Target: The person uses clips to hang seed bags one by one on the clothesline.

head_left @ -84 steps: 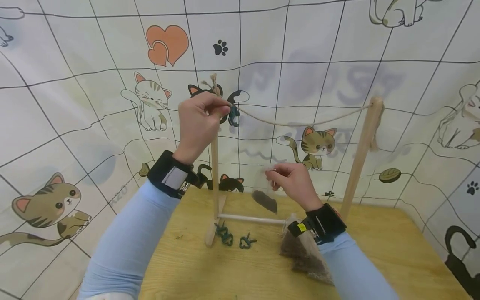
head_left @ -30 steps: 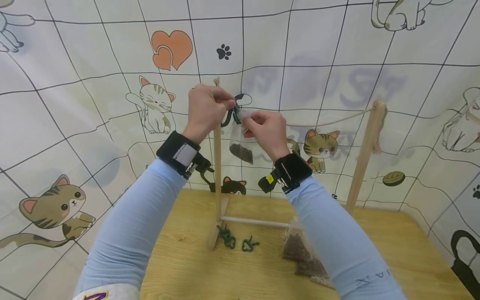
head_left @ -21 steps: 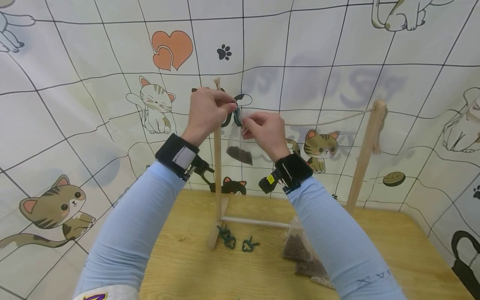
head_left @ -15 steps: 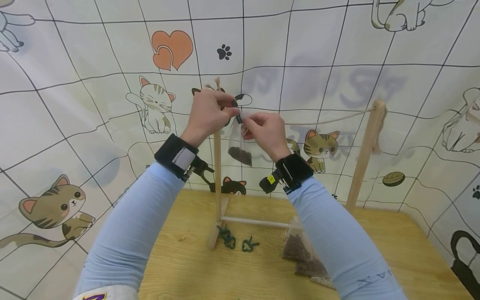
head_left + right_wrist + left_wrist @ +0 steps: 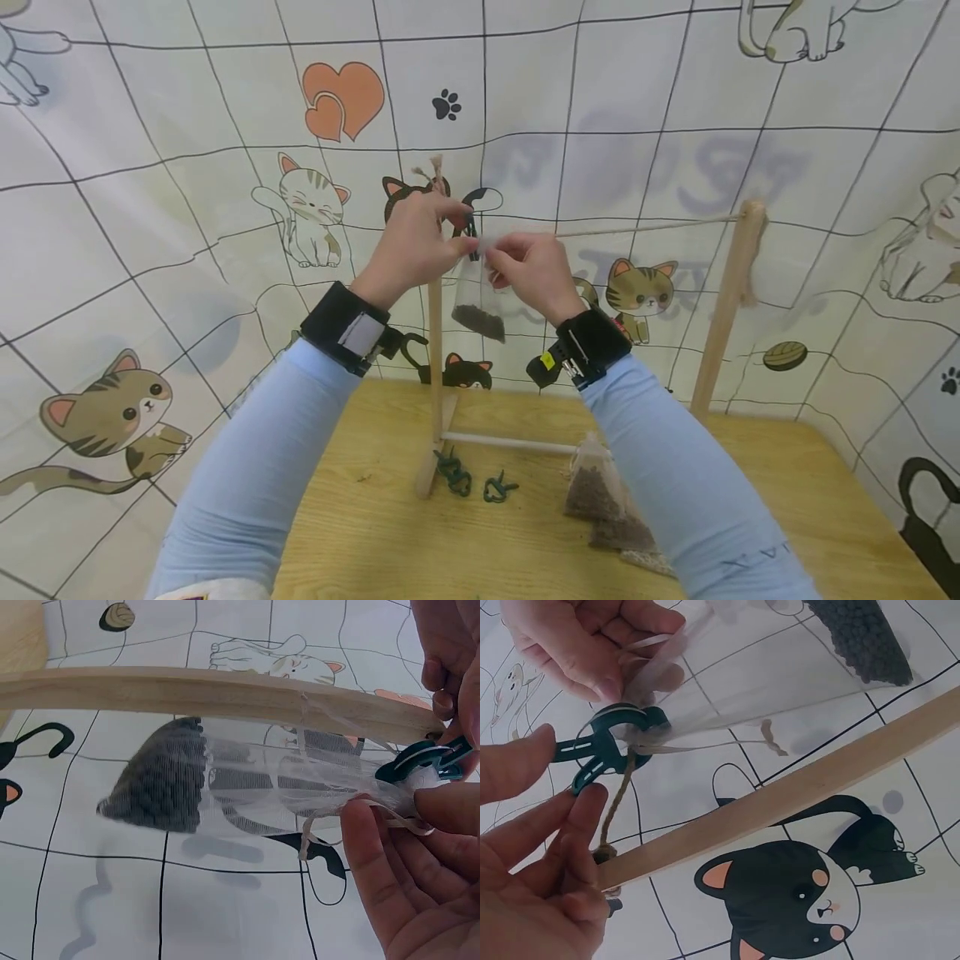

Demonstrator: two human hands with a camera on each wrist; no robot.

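My left hand (image 5: 416, 246) pinches the two handles of a green plastic clip (image 5: 611, 750) between thumb and fingers, near the top of the left post. My right hand (image 5: 536, 271) pinches the gathered neck of a sheer drawstring bag (image 5: 247, 780) with dark granules in its bottom. The bag hangs just below the clip. In the left wrist view the bag's neck and its pale ribbon lie at the clip's jaws, beside the rope (image 5: 615, 810). Whether the jaws grip both bag and rope cannot be made out.
A wooden left post (image 5: 435, 358) and right post (image 5: 726, 317) carry the rope, with a white crossbar (image 5: 513, 442) below. Several green clips (image 5: 453, 475) lie on the wooden table (image 5: 375, 533). More filled bags (image 5: 596, 492) lie near my right forearm. A cat-print sheet hangs behind.
The bag has risen from above the table to the clip in my right hand. Lately my left hand has dipped slightly, with its fingers spread wider on the clip, and the rope runs straighter.
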